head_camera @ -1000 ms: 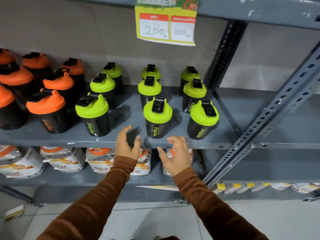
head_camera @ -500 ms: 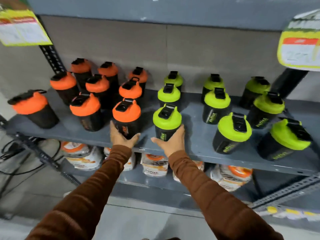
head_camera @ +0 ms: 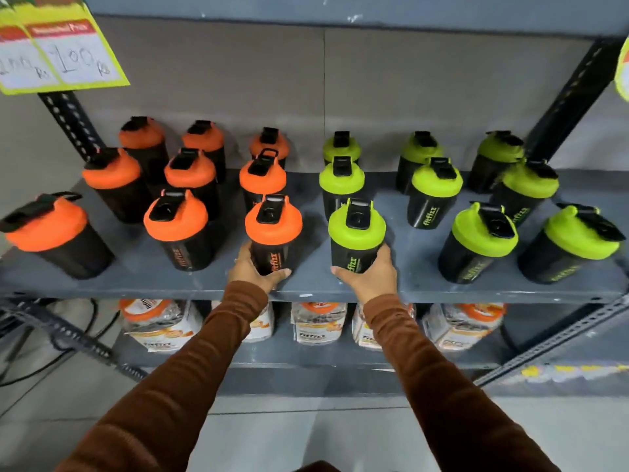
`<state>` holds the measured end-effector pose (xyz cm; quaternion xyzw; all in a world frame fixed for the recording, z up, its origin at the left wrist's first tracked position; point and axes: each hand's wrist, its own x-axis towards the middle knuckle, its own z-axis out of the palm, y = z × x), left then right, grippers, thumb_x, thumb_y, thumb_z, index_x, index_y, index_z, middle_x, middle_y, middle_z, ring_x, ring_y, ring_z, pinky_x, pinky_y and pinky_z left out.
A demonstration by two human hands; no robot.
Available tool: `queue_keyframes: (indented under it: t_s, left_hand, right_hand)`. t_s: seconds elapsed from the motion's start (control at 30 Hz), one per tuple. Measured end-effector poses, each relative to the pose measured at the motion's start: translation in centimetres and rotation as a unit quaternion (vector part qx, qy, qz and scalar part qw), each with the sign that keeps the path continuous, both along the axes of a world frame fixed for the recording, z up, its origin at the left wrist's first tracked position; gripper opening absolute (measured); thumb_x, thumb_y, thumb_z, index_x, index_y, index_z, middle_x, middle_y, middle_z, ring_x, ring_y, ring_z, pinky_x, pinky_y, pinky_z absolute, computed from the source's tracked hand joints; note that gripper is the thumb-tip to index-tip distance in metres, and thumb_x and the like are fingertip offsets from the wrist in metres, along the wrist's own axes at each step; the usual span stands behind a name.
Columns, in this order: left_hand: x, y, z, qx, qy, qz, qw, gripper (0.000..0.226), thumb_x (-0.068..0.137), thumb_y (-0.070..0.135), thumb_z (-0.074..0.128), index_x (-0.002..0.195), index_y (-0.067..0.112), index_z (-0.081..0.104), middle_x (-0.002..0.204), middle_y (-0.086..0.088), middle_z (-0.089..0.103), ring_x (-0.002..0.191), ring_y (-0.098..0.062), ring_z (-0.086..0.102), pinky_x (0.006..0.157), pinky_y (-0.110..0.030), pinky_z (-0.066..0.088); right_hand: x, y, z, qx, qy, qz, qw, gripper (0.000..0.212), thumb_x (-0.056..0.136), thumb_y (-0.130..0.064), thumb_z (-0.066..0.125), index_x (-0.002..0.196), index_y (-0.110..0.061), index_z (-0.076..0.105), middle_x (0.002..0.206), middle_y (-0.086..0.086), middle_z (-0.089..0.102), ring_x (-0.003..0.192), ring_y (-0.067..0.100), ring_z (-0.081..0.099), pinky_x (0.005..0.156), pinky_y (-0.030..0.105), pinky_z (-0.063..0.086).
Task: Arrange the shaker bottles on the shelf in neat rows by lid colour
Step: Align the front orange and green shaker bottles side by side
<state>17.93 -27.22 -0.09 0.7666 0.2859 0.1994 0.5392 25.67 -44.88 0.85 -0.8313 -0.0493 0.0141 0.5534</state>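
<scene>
Grey metal shelf [head_camera: 143, 277], matte, front edge nearest us. Our left hand [head_camera: 253, 269] wraps the orange-lidded bottle [head_camera: 272, 233], fingers curled round its smooth black base; our right hand [head_camera: 369, 275] cups the green-lidded bottle [head_camera: 355, 235] likewise. Both upright at the front. Behind: orange lids left, green right.

- The shelf [head_camera: 408, 287] is grey painted metal, smooth and dull.
- The post [head_camera: 71, 120] is dark metal full of small holes.
- The bottles [head_camera: 190, 247] are black plastic, a bit shiny.
- Orange lids [head_camera: 175, 221] and green lids [head_camera: 355, 231] are smooth, matt plastic.
- The sleeves [head_camera: 177, 379] are soft brown knitted cloth.
- The price card [head_camera: 58, 56] is shiny paper.
</scene>
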Motion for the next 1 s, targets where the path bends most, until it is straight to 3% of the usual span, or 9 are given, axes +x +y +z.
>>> queue_keyframes:
  t_s: [0.53, 0.77, 1.0]
  left_hand:
    - [-0.8, -0.2, 1.0, -0.015, 0.033, -0.017, 0.999, 0.079, 0.061, 0.009, 0.081, 0.128, 0.005, 0.039, 0.132, -0.016, 0.052, 0.12, -0.031, 0.05, 0.104, -0.043, 0.04]
    - [-0.6, 0.6, 0.5, 0.02, 0.103, -0.036, 0.994, 0.085, 0.056, 0.019, 0.085, 0.127, 0.01, 0.039, 0.131, -0.016, 0.052, 0.12, -0.034, 0.049, 0.102, -0.051, 0.04]
    - [-0.4, 0.5, 0.7, 0.032, 0.13, -0.024, 0.991, 0.077, 0.059, 0.018, 0.083, 0.124, 0.008, 0.044, 0.128, -0.015, 0.056, 0.116, -0.034, 0.053, 0.102, -0.048, 0.041]
  right_hand:
    - [-1.0, -0.5, 1.0, -0.029, 0.011, 0.011, 0.999, 0.079, 0.056, -0.024, 0.088, 0.121, -0.008, 0.045, 0.122, 0.012, 0.06, 0.11, 0.027, 0.057, 0.094, 0.033, 0.046]
    - [-0.7, -1.0, 0.6, -0.046, 0.018, 0.048, 0.998, 0.084, 0.057, -0.012, 0.087, 0.127, -0.008, 0.04, 0.125, 0.012, 0.059, 0.114, 0.027, 0.056, 0.099, 0.035, 0.045]
    - [0.0, -1.2, 0.1, -0.065, 0.031, 0.048, 0.996, 0.072, 0.053, -0.02, 0.089, 0.112, -0.008, 0.049, 0.116, 0.012, 0.065, 0.105, 0.026, 0.061, 0.096, 0.038, 0.049]
